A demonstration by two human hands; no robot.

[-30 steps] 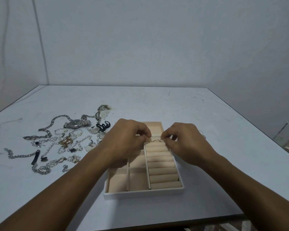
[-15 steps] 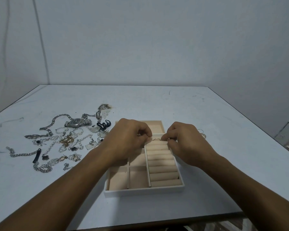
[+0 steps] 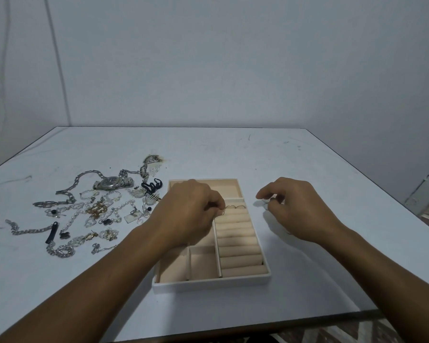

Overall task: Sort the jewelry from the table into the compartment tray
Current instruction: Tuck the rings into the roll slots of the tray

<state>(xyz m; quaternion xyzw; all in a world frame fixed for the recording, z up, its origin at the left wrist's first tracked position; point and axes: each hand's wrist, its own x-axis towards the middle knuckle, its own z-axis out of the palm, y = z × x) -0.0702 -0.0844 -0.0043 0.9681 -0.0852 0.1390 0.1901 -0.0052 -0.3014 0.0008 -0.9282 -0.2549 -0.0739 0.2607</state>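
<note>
Metal ring (image 3: 222, 212), pinched by left hand (image 3: 191, 214), sits at ring rolls' (image 3: 238, 243) far-left slot; right hand (image 3: 295, 209) curls beside compartment tray (image 3: 208, 284), grasp unclear.

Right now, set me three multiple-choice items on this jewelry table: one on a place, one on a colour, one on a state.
1. Where does the silver metal wristwatch lie relative to the white-walled rectangular compartment tray?
A. Inside it
B. Left of it, on the white table
C. Right of it
2. What colour lines the tray?
A. Black
B. Red
C. Beige
3. What is the left hand's grip doing?
A. Pinching a thin wire ring at the far padded ring rolls
B. Lying flat
C. Gripping the watch

Answers: 1 B, the watch sits among loose silver chains left of the tray; 2 C, floors and rolls show beige; 3 A, curled fingertips meet the ring.
</note>
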